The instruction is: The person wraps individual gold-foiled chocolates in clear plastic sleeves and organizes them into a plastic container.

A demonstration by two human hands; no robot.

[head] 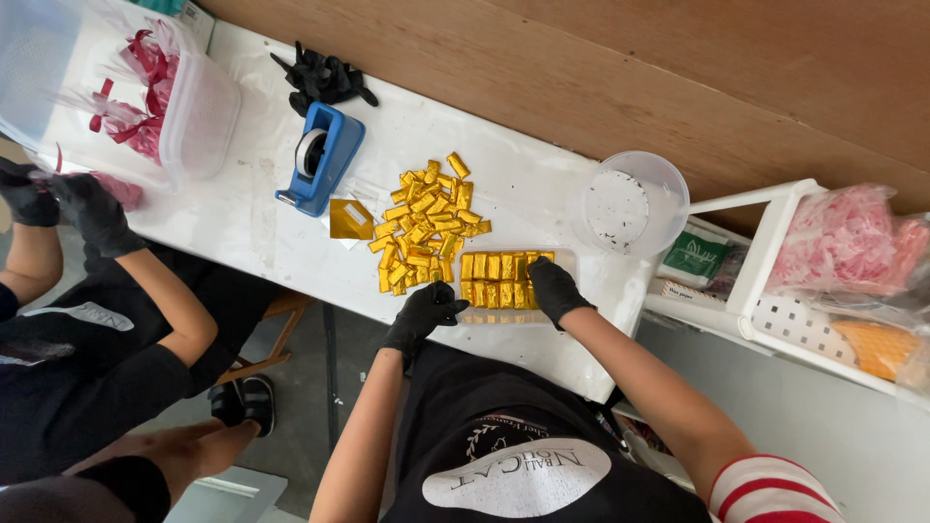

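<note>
Both my hands wear black gloves. A shallow clear tray [570, 260] near the white table's front edge holds two rows of gold-wrapped pieces [494, 279]. My right hand [554, 288] rests on the right end of those rows, fingertips pressing on the pieces. At the tray's left end, my left hand [426, 310] has its fingers curled, and they hide whether it holds anything. Just behind the tray lies a loose pile of gold-wrapped pieces [426, 225].
On the white table [242, 232] are a blue tape dispenser [323, 155], a gold foil sheet [349, 219], a heap of black gloves [323, 77] and a round clear container [635, 201]. A co-worker's gloved hand [94, 211] is at the left by a clear tub [199, 116]. A white cart [765, 257] stands at the right.
</note>
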